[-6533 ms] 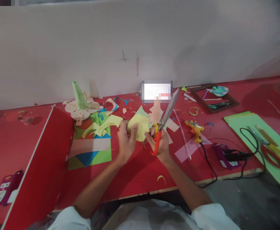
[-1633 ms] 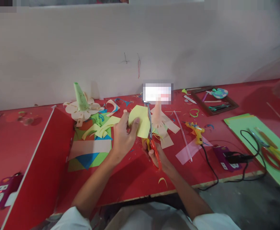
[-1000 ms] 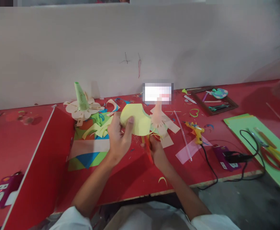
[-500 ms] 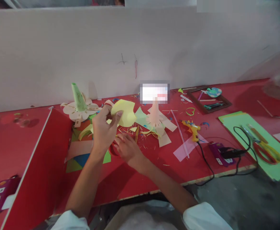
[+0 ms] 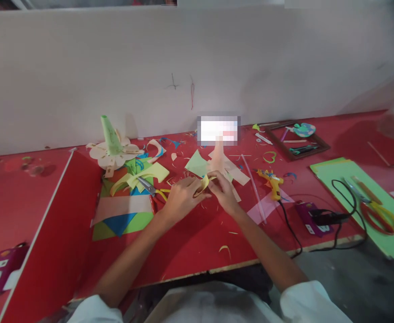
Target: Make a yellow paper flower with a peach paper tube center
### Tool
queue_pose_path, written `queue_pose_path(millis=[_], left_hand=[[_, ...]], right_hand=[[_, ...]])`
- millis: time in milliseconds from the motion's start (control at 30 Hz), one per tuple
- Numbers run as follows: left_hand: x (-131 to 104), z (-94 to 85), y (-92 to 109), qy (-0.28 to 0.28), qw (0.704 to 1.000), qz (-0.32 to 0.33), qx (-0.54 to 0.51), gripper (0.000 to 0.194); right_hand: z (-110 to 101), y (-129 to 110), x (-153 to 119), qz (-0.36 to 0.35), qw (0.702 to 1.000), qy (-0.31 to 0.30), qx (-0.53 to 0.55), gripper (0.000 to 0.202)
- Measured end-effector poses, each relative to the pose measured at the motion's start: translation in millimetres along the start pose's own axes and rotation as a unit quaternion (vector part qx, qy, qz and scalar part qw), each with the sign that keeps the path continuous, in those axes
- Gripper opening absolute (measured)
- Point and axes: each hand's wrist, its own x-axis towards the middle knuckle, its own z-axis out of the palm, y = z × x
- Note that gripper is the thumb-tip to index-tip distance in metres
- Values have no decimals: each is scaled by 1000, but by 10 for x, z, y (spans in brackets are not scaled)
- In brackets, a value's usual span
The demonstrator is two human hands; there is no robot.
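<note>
Both hands meet over the red table, just in front of the peach paper cone (image 5: 219, 154) with its fringed base. My left hand (image 5: 183, 197) is closed on a small curved piece of yellow paper (image 5: 203, 185). The fingers of my right hand (image 5: 223, 192) pinch the same piece at its right side. Left of my hands, scissors (image 5: 147, 185) with yellow and red handles lie on green, orange, blue and peach paper sheets (image 5: 121, 208). A pale green cone (image 5: 111, 137) stands on a petal-shaped base at the back left.
A yellow glue gun (image 5: 273, 183), a clear stick (image 5: 254, 190) and pink paper lie to the right. Beyond are a purple power box (image 5: 313, 219) with black cables, a brown frame (image 5: 320, 146) and a green sheet stack (image 5: 345, 179). A red divider (image 5: 59, 233) stands left.
Both hands have moved right and come together. The yellow paper, raised and flat before, is now lower and curved between them. Scissors now show on the sheets at the left.
</note>
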Motion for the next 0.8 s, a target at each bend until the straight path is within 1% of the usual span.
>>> queue_pose_path(millis=[33, 100, 200, 267, 333, 400, 433, 533, 567, 600, 633, 667, 733, 767, 800], left_hand=[[-41, 38, 3, -15, 1000, -5, 16, 35], [-126, 115, -25, -43, 997, -16, 69, 42], [-230, 238, -156, -92, 984, -10, 150, 45], [-260, 296, -292, -107, 979, -16, 174, 51], [-247, 303, -447, -112, 977, -27, 178, 57], [-195, 249, -598, -100, 978, -47, 175, 61], [-161, 204, -665, -80, 979, -67, 175, 61], [-67, 58, -786, 17, 978, -137, 158, 56], [-50, 23, -788, 44, 980, -143, 131, 53], [-43, 0, -766, 58, 985, -135, 89, 52], [-47, -8, -721, 56, 992, -109, 37, 53], [-62, -2, -657, 37, 997, -69, -15, 58], [-111, 44, -495, -34, 996, 16, -84, 76], [-140, 77, -413, -71, 992, 46, -92, 84], [-169, 114, -341, -96, 989, 63, -88, 88]], right_hand=[[-15, 23, 1, 6, 1000, 21, 6, 37], [-73, 84, -2, 27, 998, 51, 40, 30], [-194, 181, -12, 46, 993, 71, 82, 25], [-262, 229, -17, 50, 994, 83, 54, 23], [-302, 250, -23, 65, 994, 92, -1, 20], [-315, 243, -33, 81, 993, 75, -36, 21], [-314, 232, -42, 83, 994, 59, -36, 24], [-303, 185, -79, 71, 997, 9, 2, 44], [-301, 173, -94, 69, 997, -6, 14, 52], [-301, 164, -107, 71, 997, -23, 22, 59], [-304, 160, -120, 76, 996, -37, 27, 63], [-308, 161, -129, 82, 995, -46, 32, 67], [-320, 172, -142, 92, 994, -51, 37, 72], [-327, 180, -146, 94, 994, -47, 39, 74], [-333, 187, -149, 97, 994, -40, 39, 76]])
